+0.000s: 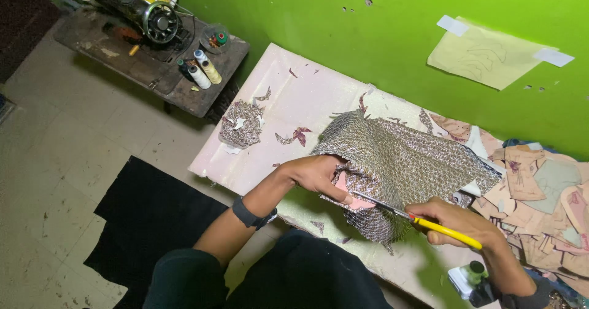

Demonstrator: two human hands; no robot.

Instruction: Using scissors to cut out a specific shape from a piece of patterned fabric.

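Patterned fabric (399,162) is lying bunched on the pale counter (288,94), and its near edge is hanging over the counter's front. The left hand (319,175) is pinching that edge with its grip clamped on the cloth. The right hand (460,222) is closing around yellow-handled scissors (417,219), whose blades are reaching into the fabric. Paper pattern pieces (540,192) are lying just beside it.

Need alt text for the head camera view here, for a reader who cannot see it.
A person's right hand works yellow-handled scissors into patterned fabric that the left hand grips over a pale table. Cardboard pattern pieces pile at the right; a sewing machine sits against the green wall.
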